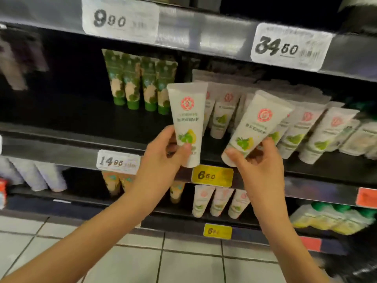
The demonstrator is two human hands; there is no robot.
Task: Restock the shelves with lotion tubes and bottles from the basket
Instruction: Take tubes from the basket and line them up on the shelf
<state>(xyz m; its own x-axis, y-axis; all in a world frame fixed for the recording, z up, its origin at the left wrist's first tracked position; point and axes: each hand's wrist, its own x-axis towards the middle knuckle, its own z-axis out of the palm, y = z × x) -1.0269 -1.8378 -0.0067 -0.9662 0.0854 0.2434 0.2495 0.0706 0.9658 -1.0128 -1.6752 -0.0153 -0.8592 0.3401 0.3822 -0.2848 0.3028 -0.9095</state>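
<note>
My left hand (163,152) grips a white lotion tube (188,115) with a red emblem and green leaf print, held upright, cap end down. My right hand (259,160) holds a second matching white tube (257,125), tilted to the right. Both tubes hang in front of the middle shelf (61,149), just ahead of a row of the same white tubes (318,131) standing there. The basket is out of view.
Green-and-beige tubes (140,82) stand at the back left of the middle shelf. More white tubes (220,201) and yellow-green packs (330,219) fill the lower shelf, pale lilac tubes (34,176) at its left. Price tags line the shelf edges. Tiled floor (142,262) lies below.
</note>
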